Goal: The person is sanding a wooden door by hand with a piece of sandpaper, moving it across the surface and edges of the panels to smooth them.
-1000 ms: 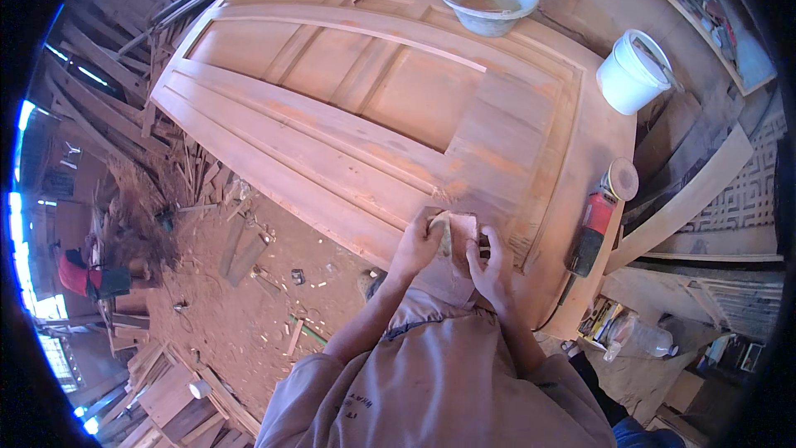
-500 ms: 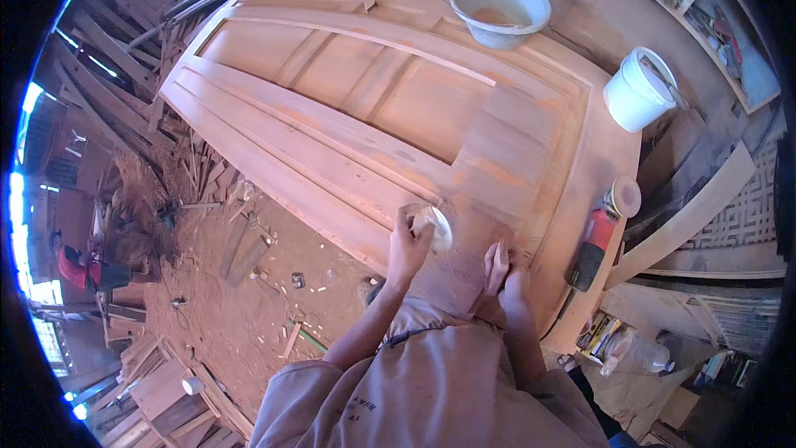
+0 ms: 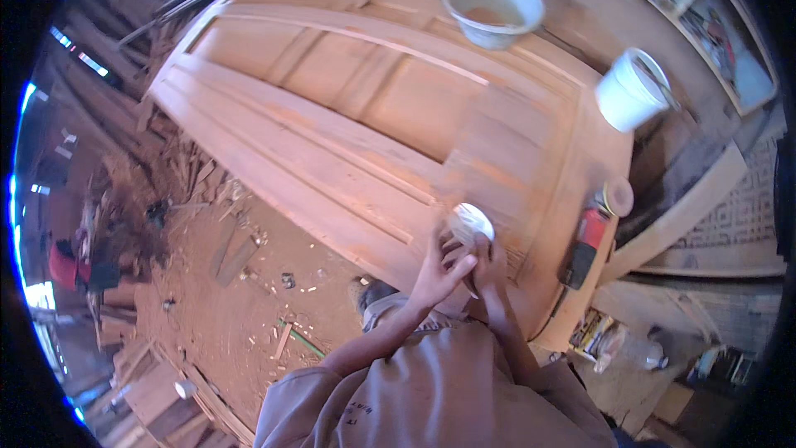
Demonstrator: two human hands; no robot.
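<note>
Close together over the near end of a panelled wooden door [image 3: 332, 153], my two hands meet at a round white disc [image 3: 473, 221]. My left hand [image 3: 444, 272] curls its fingers round the disc's left and lower side. On its right edge, my right hand [image 3: 491, 267] has its fingers closed against it. The disc is tilted and held just above the wood; motion blur hides whether it is a lid or an abrasive disc. The door lies flat, with recessed panels and orange-brown patches on its surface.
A red and black angle grinder [image 3: 584, 241] lies at the right edge. A grey basin [image 3: 494, 10] and a white bucket [image 3: 633, 91] stand at the far side. Wood offcuts [image 3: 236, 257] and shavings litter the floor at left. A shelf [image 3: 713, 29] holds tools at upper right.
My left hand has brought the white disc rightward to my right hand, which has risen slightly from the door's near edge to meet it. The whole view has shifted a little.
</note>
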